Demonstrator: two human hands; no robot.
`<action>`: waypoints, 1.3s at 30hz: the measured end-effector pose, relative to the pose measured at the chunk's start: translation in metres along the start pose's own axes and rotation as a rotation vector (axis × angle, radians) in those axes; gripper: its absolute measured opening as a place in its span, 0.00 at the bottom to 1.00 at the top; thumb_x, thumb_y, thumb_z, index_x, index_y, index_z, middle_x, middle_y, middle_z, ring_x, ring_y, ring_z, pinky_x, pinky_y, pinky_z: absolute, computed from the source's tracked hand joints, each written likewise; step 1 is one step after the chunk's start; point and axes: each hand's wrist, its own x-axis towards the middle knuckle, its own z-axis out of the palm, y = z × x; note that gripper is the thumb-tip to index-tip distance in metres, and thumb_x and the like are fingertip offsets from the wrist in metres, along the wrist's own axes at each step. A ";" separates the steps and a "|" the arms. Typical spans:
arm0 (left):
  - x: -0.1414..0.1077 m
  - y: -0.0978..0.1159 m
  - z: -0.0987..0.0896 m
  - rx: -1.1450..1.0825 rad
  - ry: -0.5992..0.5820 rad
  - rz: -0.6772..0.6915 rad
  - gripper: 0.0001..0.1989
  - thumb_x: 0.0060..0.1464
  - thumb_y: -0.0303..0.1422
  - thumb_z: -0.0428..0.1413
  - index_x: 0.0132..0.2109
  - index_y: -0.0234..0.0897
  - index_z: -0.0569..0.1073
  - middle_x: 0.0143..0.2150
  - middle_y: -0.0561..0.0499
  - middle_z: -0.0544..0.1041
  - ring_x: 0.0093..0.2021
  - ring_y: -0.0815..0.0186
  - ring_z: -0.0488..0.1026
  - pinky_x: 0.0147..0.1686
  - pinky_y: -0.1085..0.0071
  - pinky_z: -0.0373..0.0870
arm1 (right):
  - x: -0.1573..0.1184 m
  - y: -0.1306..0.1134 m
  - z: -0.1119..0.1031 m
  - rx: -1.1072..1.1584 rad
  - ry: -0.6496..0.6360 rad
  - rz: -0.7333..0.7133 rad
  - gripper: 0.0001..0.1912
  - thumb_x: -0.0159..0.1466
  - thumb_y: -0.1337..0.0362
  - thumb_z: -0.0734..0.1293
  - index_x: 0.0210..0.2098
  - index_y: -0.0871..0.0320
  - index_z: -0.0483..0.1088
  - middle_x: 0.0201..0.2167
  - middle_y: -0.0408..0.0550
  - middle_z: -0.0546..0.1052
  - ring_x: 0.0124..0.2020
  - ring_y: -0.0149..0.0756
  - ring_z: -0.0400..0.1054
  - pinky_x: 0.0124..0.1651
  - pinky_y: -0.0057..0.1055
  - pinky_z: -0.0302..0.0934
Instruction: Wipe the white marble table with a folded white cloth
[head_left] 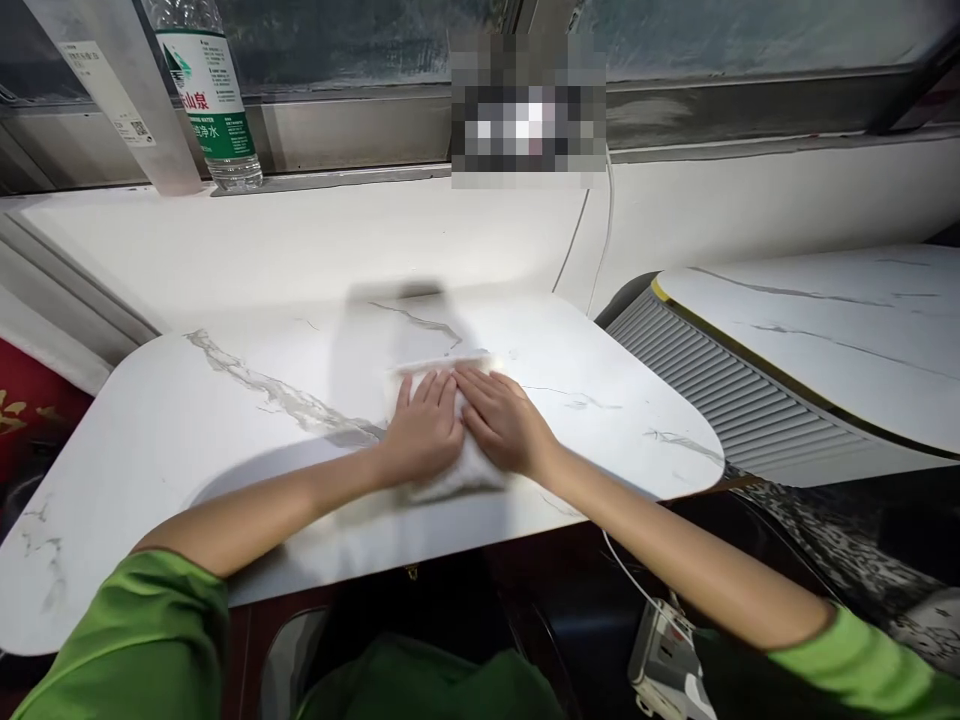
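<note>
On the table nr the window, L hand & R hand were both flat open, palms down on a white cloth, gripping nothing afaict.

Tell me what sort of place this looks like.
Probably a room in a home, though a small shop is possible. A marble-patterned table sits below a window, and a labelled water bottle stands by the glass.
</note>
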 end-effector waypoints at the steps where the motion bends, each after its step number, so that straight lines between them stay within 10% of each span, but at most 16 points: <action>1: 0.015 -0.008 -0.001 -0.020 0.012 -0.030 0.29 0.65 0.31 0.38 0.70 0.26 0.56 0.73 0.40 0.55 0.74 0.57 0.49 0.72 0.52 0.41 | 0.016 0.005 0.004 -0.002 -0.013 0.017 0.28 0.69 0.67 0.50 0.64 0.70 0.64 0.65 0.59 0.67 0.67 0.44 0.60 0.67 0.46 0.53; 8: 0.126 -0.086 -0.017 -0.107 0.107 -0.040 0.26 0.63 0.30 0.41 0.66 0.33 0.64 0.70 0.45 0.64 0.70 0.62 0.58 0.71 0.58 0.44 | 0.131 0.037 0.036 -0.010 0.005 0.128 0.27 0.68 0.69 0.51 0.63 0.71 0.64 0.65 0.60 0.67 0.67 0.45 0.59 0.66 0.44 0.50; 15: 0.149 -0.102 -0.017 -0.096 0.166 -0.139 0.26 0.66 0.29 0.38 0.67 0.34 0.63 0.70 0.46 0.63 0.71 0.63 0.56 0.71 0.56 0.42 | 0.167 0.055 0.051 0.062 0.031 0.123 0.25 0.69 0.68 0.51 0.59 0.63 0.69 0.61 0.57 0.72 0.61 0.45 0.64 0.64 0.44 0.52; 22: 0.106 -0.080 -0.017 -0.033 0.104 -0.143 0.27 0.67 0.30 0.36 0.70 0.31 0.59 0.73 0.44 0.56 0.73 0.61 0.50 0.72 0.54 0.40 | 0.126 0.022 0.033 -0.016 -0.062 0.152 0.28 0.70 0.67 0.50 0.66 0.68 0.62 0.68 0.57 0.64 0.69 0.42 0.55 0.69 0.43 0.47; 32: -0.073 -0.024 -0.005 0.114 0.140 0.010 0.27 0.67 0.32 0.38 0.69 0.24 0.58 0.72 0.37 0.57 0.74 0.53 0.50 0.71 0.46 0.44 | -0.016 -0.076 0.005 -0.047 0.007 -0.084 0.29 0.69 0.66 0.51 0.65 0.72 0.63 0.66 0.59 0.65 0.69 0.47 0.56 0.70 0.46 0.47; 39: -0.049 -0.056 -0.016 0.085 0.082 -0.033 0.28 0.67 0.32 0.37 0.69 0.25 0.57 0.72 0.38 0.57 0.74 0.55 0.50 0.71 0.48 0.42 | 0.029 -0.073 0.016 -0.014 -0.081 -0.068 0.30 0.68 0.67 0.51 0.66 0.72 0.61 0.67 0.60 0.64 0.69 0.47 0.56 0.70 0.47 0.46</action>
